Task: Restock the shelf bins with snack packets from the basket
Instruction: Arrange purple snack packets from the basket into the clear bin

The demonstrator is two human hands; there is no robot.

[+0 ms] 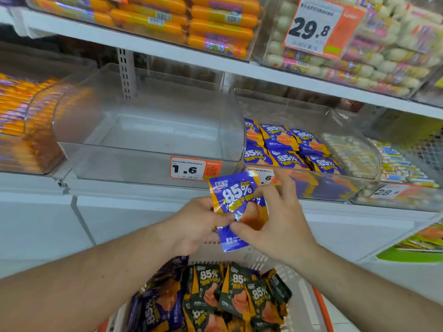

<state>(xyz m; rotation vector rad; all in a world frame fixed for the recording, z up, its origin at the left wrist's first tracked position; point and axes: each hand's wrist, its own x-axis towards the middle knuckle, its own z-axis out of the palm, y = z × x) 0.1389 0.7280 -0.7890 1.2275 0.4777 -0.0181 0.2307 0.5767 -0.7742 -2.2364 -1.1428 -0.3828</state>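
Note:
Between my two hands, in front of the shelf edge, is a blue and orange snack packet [233, 197] marked 85%. My left hand [199, 224] grips its left side, thumb on the front. My right hand [275, 212] pinches its right side with thumb and fingers. Below them stands the basket [318, 305], holding several dark green packets [236, 291] and purple ones [155, 307]. A clear bin [311, 178] at the right of the shelf holds several matching blue packets [287, 147]. The clear bin [148, 130] left of it, with a 1.6 price tag, holds nothing.
At the far left, a bin of orange sausages [21, 121]. Another bin [395, 159] of pale wrapped snacks stands at the right. The shelf above carries orange sausages [215, 22] and a 29.8 price card [311, 27]. White cabinet fronts run below the shelf.

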